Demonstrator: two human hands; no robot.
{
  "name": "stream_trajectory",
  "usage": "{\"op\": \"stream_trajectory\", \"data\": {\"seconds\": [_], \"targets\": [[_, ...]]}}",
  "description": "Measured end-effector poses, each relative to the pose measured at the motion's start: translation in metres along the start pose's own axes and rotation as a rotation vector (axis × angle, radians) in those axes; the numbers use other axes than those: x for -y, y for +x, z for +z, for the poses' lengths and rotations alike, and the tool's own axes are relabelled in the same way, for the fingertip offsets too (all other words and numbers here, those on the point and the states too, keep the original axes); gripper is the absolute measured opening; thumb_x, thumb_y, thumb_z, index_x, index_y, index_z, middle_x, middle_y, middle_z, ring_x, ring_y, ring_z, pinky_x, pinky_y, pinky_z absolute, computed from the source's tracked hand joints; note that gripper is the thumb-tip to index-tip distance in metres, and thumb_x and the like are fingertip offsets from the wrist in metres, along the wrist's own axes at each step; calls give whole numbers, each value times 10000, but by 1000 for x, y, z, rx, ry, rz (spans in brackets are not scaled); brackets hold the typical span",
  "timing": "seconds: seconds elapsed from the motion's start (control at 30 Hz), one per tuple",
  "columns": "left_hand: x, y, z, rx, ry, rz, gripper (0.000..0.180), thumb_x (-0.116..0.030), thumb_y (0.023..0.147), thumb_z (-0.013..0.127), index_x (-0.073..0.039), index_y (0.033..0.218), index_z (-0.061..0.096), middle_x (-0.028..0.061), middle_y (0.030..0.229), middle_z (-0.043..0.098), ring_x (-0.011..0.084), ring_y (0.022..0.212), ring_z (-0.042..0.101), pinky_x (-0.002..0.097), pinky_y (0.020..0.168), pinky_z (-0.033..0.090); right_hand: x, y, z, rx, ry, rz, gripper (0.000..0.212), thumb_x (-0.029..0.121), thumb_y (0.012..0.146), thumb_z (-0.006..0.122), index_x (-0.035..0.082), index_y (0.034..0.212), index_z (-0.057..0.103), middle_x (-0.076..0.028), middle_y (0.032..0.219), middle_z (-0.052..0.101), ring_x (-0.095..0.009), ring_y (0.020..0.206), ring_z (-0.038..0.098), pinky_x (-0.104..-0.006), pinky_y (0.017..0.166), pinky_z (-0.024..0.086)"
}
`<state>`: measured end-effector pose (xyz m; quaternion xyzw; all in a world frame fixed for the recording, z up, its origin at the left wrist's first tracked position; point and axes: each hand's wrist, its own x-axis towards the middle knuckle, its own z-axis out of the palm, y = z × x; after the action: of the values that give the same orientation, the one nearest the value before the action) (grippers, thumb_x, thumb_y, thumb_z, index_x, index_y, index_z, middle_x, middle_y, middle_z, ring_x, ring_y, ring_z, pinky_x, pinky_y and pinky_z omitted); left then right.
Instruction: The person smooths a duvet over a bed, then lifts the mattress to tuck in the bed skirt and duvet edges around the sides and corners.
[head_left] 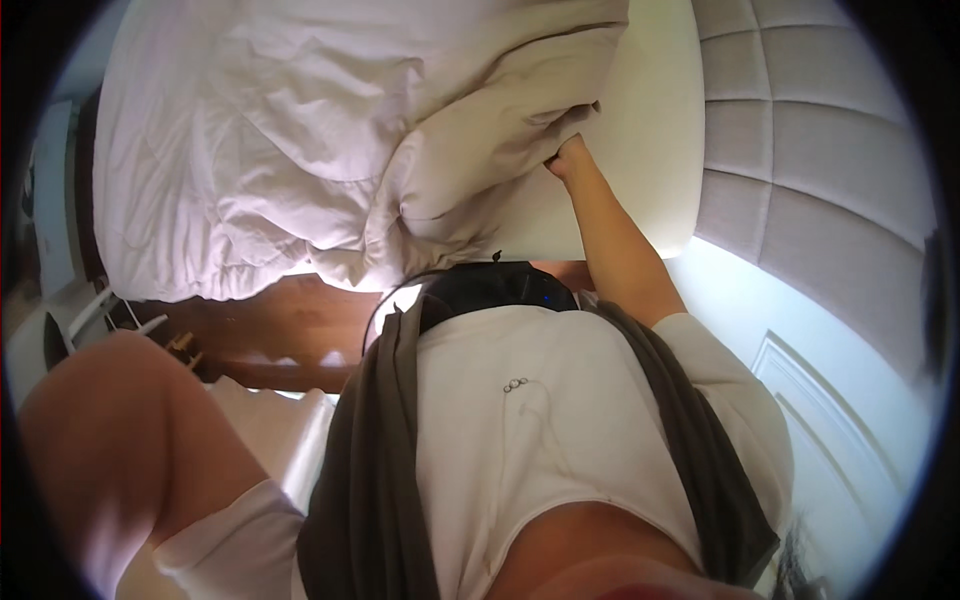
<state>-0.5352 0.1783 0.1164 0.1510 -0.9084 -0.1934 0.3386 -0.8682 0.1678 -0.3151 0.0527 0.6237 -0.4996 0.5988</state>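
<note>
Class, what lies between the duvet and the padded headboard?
In the head view, a strip of pale mattress lies there, with the right forearm over part of it.

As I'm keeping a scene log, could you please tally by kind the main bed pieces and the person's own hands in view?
Rumpled duvet: 1
Pale mattress: 1
Padded headboard: 1
Right hand, at the duvet's edge, fingers mostly hidden: 1
Total: 4
</note>
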Motion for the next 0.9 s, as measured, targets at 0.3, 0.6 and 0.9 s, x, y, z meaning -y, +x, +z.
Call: {"op": "stream_trajectory", "data": {"seconds": [0.3, 0.6, 0.9], "targets": [[10, -69, 44, 157, -164, -187, 284, -171, 885, 461, -23, 1118, 531, 57, 987, 572, 174, 856, 521, 285, 763, 391, 28, -12, 44, 301, 184, -32, 525, 379, 906, 449, 49, 1300, 342, -103, 1310, 410, -266, 1176, 419, -398, 964, 404], [23, -82, 47, 91, -176, -220, 315, -166, 887, 460, -18, 1163, 497, 70, 1043, 559, 189, 913, 518, 297, 821, 380, 29, -91, -30, -365, -1175, -945, 621, 107, 703, 628, -26, 1246, 357, -211, 1205, 440, -351, 1131, 417, -421, 973, 314], [42, -31, 1, -239, -111, 92, 352, -160, 888, 460, -13, 1208, 462, 83, 1098, 546, 204, 970, 516, 309, 879, 368, 48, -55, -207, -576, -417, -188, 480, 420, 790, 574, 72, 1112, 499, -92, 1026, 519, -259, 923, 485, -436, 660, 447]]}}
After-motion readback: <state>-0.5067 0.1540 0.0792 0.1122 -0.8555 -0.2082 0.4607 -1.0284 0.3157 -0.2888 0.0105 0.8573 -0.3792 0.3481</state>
